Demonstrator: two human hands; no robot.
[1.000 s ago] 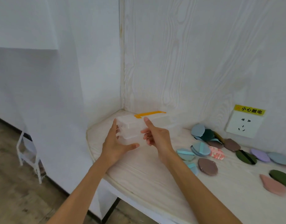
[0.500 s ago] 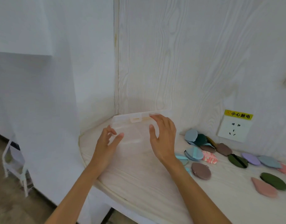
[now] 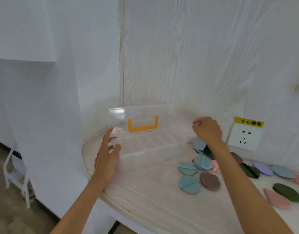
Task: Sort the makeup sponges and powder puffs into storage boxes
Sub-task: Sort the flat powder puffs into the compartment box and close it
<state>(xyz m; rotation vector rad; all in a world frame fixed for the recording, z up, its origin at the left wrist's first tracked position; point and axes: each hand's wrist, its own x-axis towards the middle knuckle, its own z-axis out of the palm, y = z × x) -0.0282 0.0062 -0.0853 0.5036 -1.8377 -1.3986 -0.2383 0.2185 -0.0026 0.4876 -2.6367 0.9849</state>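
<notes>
We have both hands over the pale wood-grain counter [image 3: 145,191], one at each end of the clear storage box [image 3: 150,146]. The box sits in the corner between our hands with its lid [image 3: 142,119] swung up and leaning toward the wall, the orange handle [image 3: 142,125] showing on the raised lid. Its base shows a row of narrow compartments, and we see nothing in them.

Our left hand [image 3: 108,156] is at the box's left end, fingers spread and loose, thumb close to the front corner of the base; we cannot tell whether it actually touches the plastic. Our right hand [image 3: 207,130] hovers just past the box's right end, fingers curled loosely inward and gripping nothing that we can see.

The powder puffs lie on the counter to the right of the box, under and beyond our right forearm. Nearest our right wrist are light blue puffs [image 3: 189,184] with ribbon bands and a brown puff [image 3: 210,181] just beside them. Behind our right hand, partly hidden, sit a blue-grey puff [image 3: 198,144] and a dark teal one. Farther to the right are a dark green puff [image 3: 287,192], a pink puff [image 3: 277,198] touching it, and a lilac puff [image 3: 262,168]. A wall socket [image 3: 245,137] with a yellow warning label is just beyond our right hand.
</notes>
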